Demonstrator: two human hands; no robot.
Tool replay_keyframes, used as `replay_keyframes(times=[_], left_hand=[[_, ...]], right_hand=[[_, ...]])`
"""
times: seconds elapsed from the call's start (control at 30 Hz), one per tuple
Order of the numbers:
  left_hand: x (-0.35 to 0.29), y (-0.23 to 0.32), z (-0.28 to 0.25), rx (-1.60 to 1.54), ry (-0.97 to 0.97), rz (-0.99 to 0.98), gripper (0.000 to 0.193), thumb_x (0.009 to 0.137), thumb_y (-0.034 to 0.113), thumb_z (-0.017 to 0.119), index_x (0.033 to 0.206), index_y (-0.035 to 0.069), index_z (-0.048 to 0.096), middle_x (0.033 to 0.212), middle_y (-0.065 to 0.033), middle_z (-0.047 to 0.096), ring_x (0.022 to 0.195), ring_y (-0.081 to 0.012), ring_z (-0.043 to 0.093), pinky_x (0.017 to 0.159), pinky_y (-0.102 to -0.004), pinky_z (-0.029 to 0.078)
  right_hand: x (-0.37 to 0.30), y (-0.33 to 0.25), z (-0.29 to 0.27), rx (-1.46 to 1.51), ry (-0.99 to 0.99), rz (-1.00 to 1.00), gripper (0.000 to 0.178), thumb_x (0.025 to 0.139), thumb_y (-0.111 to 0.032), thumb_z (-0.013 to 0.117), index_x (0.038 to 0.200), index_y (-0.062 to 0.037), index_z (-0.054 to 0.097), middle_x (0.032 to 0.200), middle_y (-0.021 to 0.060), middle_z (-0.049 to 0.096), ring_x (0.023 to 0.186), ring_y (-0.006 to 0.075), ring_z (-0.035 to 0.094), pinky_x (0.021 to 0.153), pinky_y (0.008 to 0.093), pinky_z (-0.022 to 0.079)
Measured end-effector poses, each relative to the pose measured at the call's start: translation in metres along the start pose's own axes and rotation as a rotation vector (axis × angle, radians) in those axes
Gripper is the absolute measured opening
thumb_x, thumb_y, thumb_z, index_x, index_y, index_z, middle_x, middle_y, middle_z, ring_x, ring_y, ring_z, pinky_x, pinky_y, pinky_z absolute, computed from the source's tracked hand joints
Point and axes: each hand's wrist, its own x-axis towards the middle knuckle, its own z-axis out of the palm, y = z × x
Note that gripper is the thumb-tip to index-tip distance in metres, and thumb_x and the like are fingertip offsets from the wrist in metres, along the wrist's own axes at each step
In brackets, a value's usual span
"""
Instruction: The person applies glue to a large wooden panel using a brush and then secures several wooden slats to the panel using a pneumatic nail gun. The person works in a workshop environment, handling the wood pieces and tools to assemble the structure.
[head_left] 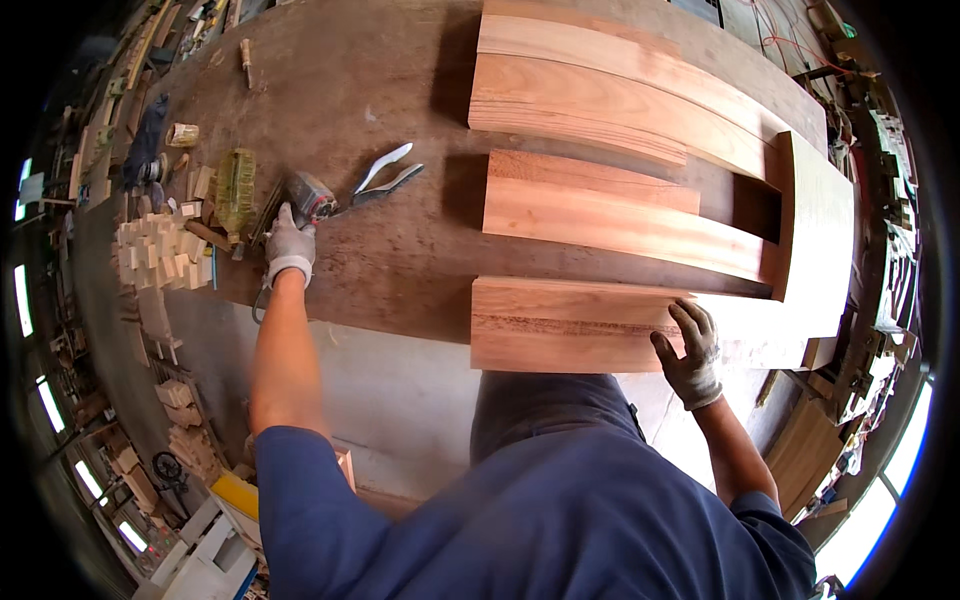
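My left hand [290, 245], in a pale work glove, reaches out over the left part of the workbench. It is closed on a dark grey hand-held power tool [312, 195], whose exact kind I cannot make out; a cord hangs beside my wrist. Pliers [385, 175] with grey-white handles lie spread just right of the tool. My right hand [693, 350], gloved too, has its fingers apart and rests at the near wooden board [560, 325]. Behind that board, several more reddish boards [600, 90] lie side by side, with a wide crosspiece [815, 225] across their right ends.
The brown workbench [390, 270] stretches under everything. Small wood blocks [160, 250] are heaped at its left end, near a yellowish plastic bottle [235, 190]. A short stick [247, 62] lies farther back. Wood offcuts [178, 400] stand below the bench on the left.
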Motion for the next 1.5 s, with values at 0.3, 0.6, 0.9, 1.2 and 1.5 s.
replay_keyframes(times=[0.3, 0.6, 0.9, 1.2, 1.5], left_hand=[[-0.062, 0.000, -0.001, -0.321, 0.107, 0.187, 0.062, 0.098, 0.011, 0.072, 0.155, 0.005, 0.051, 0.142, -0.0244, 0.061, 0.127, -0.0410, 0.063, 0.108, -0.0448, 0.051], [-0.135, 0.151, -0.015, -0.264, 0.310, 0.878, 0.063, 0.086, 0.006, 0.079, 0.146, 0.007, 0.061, 0.127, -0.0177, 0.063, 0.118, -0.0412, 0.060, 0.100, -0.0524, 0.051], [-0.122, 0.268, 0.008, -0.194, 0.369, 1.094, 0.043, 0.092, 0.007, 0.064, 0.134, 0.010, 0.071, 0.109, -0.0140, 0.065, 0.105, -0.0369, 0.061, 0.099, -0.0505, 0.049], [-0.208, 0.192, -0.021, -0.931, -0.207, 0.265, 0.041, 0.103, 0.009, 0.066, 0.140, -0.005, 0.063, 0.137, -0.0173, 0.070, 0.125, -0.0224, 0.068, 0.106, -0.0357, 0.055], [-0.263, 0.163, 0.003, -1.263, -0.619, -0.079, 0.043, 0.101, 0.007, 0.070, 0.142, -0.005, 0.064, 0.128, -0.0061, 0.071, 0.110, -0.0113, 0.067, 0.097, -0.0272, 0.056]], right_hand=[[0.009, 0.002, 0.008, 0.004, 0.017, 0.035, 0.053, 0.080, -0.012, 0.086, 0.128, -0.0030, 0.065, 0.132, 0.0193, 0.064, 0.123, 0.0411, 0.061, 0.104, 0.0505, 0.050], [0.012, 0.008, 0.006, 0.025, 0.052, 0.011, 0.056, 0.078, -0.011, 0.087, 0.129, -0.0039, 0.065, 0.131, 0.0174, 0.064, 0.118, 0.0398, 0.061, 0.101, 0.0496, 0.051], [0.004, 0.021, 0.002, -0.016, 0.057, 0.058, 0.058, 0.081, -0.014, 0.087, 0.132, -0.0032, 0.062, 0.135, 0.0202, 0.062, 0.123, 0.0414, 0.059, 0.104, 0.0508, 0.050], [-0.008, 0.038, 0.000, 0.289, -0.050, 0.723, 0.062, 0.087, -0.028, 0.089, 0.136, 0.0012, 0.064, 0.114, 0.0160, 0.069, 0.098, 0.0260, 0.068, 0.087, 0.0392, 0.057], [-0.012, 0.046, 0.014, 0.609, -0.082, 0.855, 0.040, 0.093, -0.021, 0.084, 0.124, 0.0024, 0.074, 0.106, 0.0090, 0.071, 0.091, 0.0145, 0.067, 0.084, 0.0305, 0.056]])
